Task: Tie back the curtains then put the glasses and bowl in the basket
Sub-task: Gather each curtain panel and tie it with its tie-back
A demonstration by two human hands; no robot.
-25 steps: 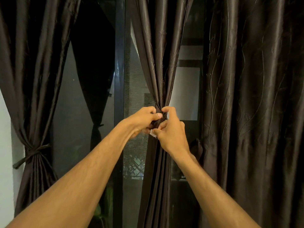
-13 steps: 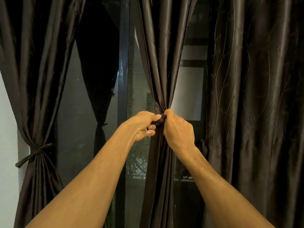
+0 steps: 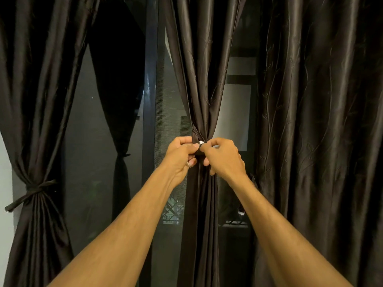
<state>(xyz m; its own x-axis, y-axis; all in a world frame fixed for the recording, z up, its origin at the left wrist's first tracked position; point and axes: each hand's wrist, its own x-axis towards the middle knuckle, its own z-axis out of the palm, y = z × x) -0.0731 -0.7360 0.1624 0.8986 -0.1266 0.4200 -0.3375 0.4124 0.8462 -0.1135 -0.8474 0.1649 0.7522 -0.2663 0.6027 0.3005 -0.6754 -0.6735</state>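
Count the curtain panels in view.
3. One tied curtain at far left; the middle curtain, its tie pinched by the left hand and right hand; one loose curtain at right. The tied shape in the glass seems a reflection.

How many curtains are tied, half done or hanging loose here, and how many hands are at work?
Tied curtains: 1, the left curtain
Curtains half done: 1, the middle curtain, its tie band pinched by both hands
Loose curtains: 1, the right curtain
Hands: 2, left hand, right hand
Total: 5
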